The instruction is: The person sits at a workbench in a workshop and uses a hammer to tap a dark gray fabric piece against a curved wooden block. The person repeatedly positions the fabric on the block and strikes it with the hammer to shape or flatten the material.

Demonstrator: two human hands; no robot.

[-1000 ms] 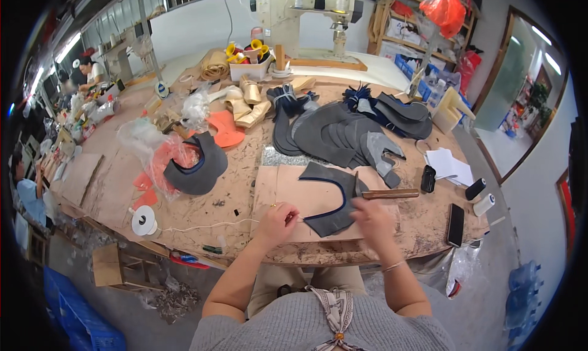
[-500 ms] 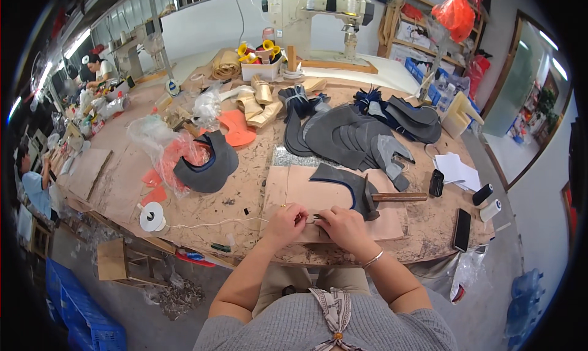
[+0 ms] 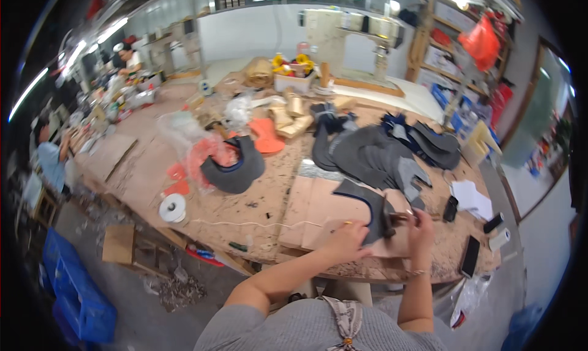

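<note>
My left hand (image 3: pixel 347 243) lies palm down over the pale board (image 3: pixel 300 210), fingers apart, beside the curved edge of a dark grey U-shaped piece (image 3: pixel 361 198) with a blue inner rim. A hammer (image 3: pixel 388 221) rests with its head on that piece. My right hand (image 3: pixel 421 233) is closed around the hammer's wooden handle, somewhat blurred. A white cord (image 3: pixel 245 222) runs from a white spool (image 3: pixel 173 208) at the left toward my left hand; its end there is hard to make out.
A stack of grey pieces (image 3: pixel 373 155) lies beyond the board. Another grey piece (image 3: pixel 236 167) rests on red plastic at the left. A phone (image 3: pixel 470 256), thread cones (image 3: pixel 500 239) and a black object (image 3: pixel 450 209) are at the right. A sewing machine (image 3: pixel 343 38) stands behind.
Both hands have parted from near the board's front edge. My right hand has gone right to the hammer's handle; my left has moved toward the grey piece's edge. The view has shifted.
</note>
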